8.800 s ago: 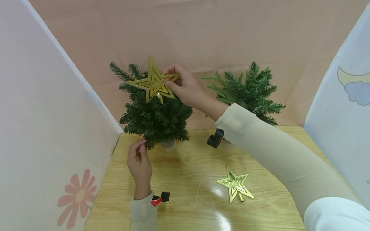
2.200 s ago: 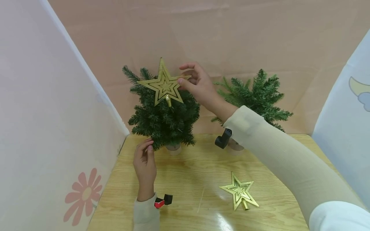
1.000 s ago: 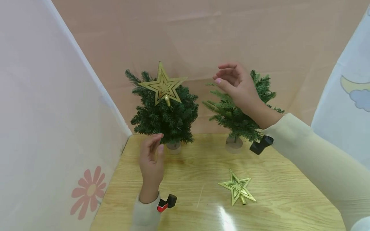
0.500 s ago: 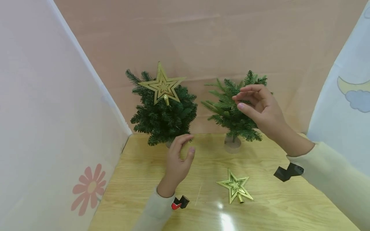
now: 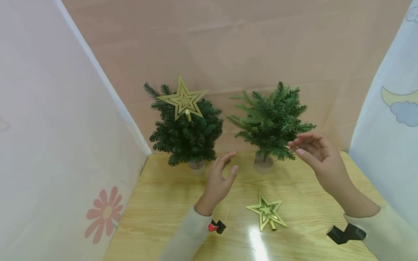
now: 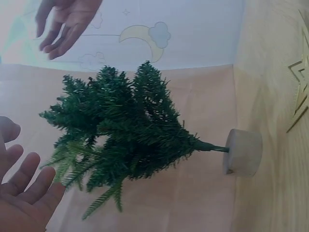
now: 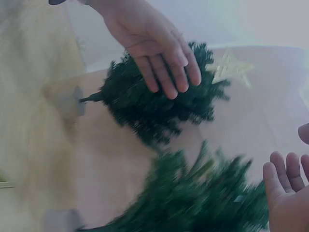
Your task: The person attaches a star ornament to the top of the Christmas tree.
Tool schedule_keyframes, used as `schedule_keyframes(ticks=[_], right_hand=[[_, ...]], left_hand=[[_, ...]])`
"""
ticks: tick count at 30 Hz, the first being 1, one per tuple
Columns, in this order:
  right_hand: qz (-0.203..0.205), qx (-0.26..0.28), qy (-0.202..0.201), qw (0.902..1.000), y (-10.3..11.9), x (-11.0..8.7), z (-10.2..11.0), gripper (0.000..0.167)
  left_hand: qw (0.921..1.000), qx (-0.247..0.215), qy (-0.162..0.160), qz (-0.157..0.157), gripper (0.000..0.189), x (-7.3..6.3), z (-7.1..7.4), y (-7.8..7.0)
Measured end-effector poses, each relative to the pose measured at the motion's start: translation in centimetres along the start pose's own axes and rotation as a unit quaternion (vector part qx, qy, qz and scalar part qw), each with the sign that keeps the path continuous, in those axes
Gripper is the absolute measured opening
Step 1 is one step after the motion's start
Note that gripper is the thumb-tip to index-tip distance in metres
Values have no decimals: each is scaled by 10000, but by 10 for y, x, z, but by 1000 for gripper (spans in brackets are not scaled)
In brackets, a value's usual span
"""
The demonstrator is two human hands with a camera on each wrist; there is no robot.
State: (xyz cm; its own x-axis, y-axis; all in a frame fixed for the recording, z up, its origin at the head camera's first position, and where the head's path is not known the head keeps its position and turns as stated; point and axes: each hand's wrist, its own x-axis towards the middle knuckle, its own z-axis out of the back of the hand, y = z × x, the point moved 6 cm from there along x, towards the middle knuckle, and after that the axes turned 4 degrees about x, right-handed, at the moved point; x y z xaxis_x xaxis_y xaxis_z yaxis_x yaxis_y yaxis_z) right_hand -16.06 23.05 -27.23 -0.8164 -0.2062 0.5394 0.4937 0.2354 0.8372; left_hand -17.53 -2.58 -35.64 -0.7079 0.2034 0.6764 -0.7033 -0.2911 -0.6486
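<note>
Two hands point(image 5: 219, 183) point(image 5: 326, 165) relaxed, free, over wood-grain table point(image 5: 153, 214); pinkish backdrop point(image 5: 228, 50), pale side walls point(image 5: 55, 108).

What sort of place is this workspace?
Likely a small staged tabletop booth: a wood-grain table bordered by a pinkish backdrop and pale side panels with printed drawings.

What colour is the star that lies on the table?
Gold; the star shows best in the head view.
</note>
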Motion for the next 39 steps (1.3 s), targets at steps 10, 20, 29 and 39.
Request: schedule_keyframes(ticks=[10,20,29,39], right_hand=[[-690,-379,-629,9949,-45,-52,37,33],[-1327,-418,-678,9880,-85,-98,39,31],[-2326,-1574,159,9596,-125,-127,29,46],[-2522,-2510,721,9318,-154,-146,17,68]], left_hand=[[9974,337,575,257,42,2,-37,23],[9977,356,527,218,50,13,-61,32],[9979,246,522,298,54,22,-73,41],[9931,79,843,810,62,22,-85,48]])
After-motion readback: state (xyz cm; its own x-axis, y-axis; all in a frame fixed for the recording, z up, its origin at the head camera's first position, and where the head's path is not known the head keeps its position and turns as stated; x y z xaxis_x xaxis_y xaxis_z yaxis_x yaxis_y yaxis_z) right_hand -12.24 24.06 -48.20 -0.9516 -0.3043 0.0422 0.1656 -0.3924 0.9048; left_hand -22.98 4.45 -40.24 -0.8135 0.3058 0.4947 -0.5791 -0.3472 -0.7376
